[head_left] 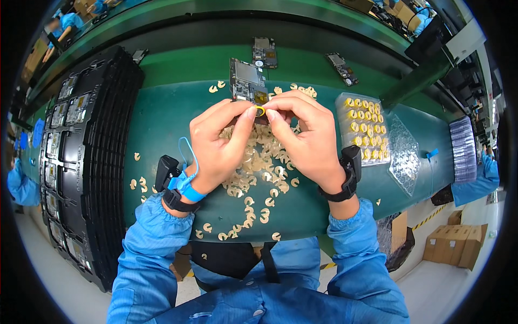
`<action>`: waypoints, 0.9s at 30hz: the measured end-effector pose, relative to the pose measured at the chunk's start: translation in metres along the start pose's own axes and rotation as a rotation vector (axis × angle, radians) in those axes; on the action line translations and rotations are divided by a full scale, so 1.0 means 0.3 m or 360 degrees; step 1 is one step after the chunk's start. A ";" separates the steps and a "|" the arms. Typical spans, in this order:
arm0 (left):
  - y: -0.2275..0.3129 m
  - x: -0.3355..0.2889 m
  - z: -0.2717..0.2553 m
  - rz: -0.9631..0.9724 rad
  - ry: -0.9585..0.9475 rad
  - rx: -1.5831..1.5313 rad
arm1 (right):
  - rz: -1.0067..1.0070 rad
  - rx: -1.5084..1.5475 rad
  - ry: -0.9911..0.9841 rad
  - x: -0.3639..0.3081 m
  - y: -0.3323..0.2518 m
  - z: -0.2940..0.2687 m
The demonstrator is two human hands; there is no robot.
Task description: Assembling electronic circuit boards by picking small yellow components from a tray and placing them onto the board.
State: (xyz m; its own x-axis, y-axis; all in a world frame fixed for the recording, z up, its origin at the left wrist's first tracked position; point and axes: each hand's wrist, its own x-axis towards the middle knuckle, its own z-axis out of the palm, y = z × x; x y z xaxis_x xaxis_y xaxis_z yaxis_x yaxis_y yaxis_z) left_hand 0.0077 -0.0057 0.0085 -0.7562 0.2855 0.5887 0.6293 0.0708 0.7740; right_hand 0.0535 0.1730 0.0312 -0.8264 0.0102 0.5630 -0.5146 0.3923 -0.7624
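Over the middle of the green mat, my left hand (221, 140) and my right hand (305, 132) meet fingertip to fingertip. Both pinch a small round yellow-rimmed piece (260, 111), which looks like a coin cell; its face is dark. Just behind the fingers lies a circuit board (245, 75), its near end partly hidden by them. Cream C-shaped scraps (251, 167) are heaped and strewn under and around my hands. To the right, a clear tray (342, 113) carries rows of similar yellow round pieces (369, 128).
Tall stacked black trays (100, 162) holding boards stand at the left. Two more circuit boards (264, 52) (341, 69) lie farther back. Right of the clear tray are an empty clear blister sheet (404, 154) and stacked clear trays (463, 151). A green post (421, 81) rises at back right.
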 end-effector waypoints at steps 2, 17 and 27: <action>0.008 0.002 0.001 0.0052 0.0001 0.0023 | -0.0052 -0.0059 -0.0002 -0.003 -0.002 -0.004; 0.001 0.003 0.012 0.0012 0.0065 -0.0046 | -0.0080 -0.0162 0.0007 -0.011 -0.003 -0.006; -0.006 0.001 0.015 -0.0044 0.0061 -0.0108 | -0.0084 -0.0135 0.0038 -0.011 0.004 0.000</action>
State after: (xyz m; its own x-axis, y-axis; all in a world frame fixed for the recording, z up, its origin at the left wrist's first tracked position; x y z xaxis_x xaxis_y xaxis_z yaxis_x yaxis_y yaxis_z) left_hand 0.0071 -0.0014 0.0063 -0.7802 0.2474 0.5746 0.5956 0.0128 0.8032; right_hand 0.0556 0.1734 0.0284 -0.7925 0.0087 0.6098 -0.5352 0.4695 -0.7023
